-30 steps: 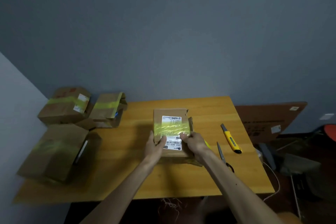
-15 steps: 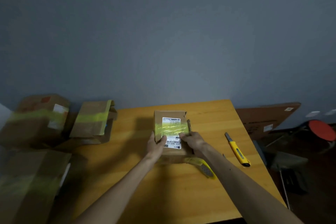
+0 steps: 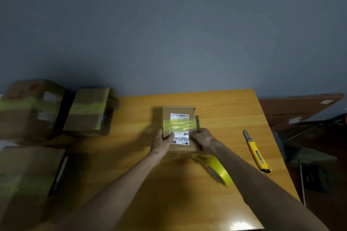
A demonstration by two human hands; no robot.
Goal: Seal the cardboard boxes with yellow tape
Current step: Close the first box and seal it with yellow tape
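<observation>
Cardboard box [image 3: 178,124], left hand [image 3: 161,142] and right hand [image 3: 203,138] tight around its 2 side edges, tape roll [image 3: 218,169] beside.

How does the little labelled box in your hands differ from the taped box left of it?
The small brown cardboard box with a white label is gripped by the left hand and right hand; the larger brown cardboard box stands untouched. The small box's yellow tape crosses its label; the larger box's crosses bare cardboard. Both are taped.
</observation>
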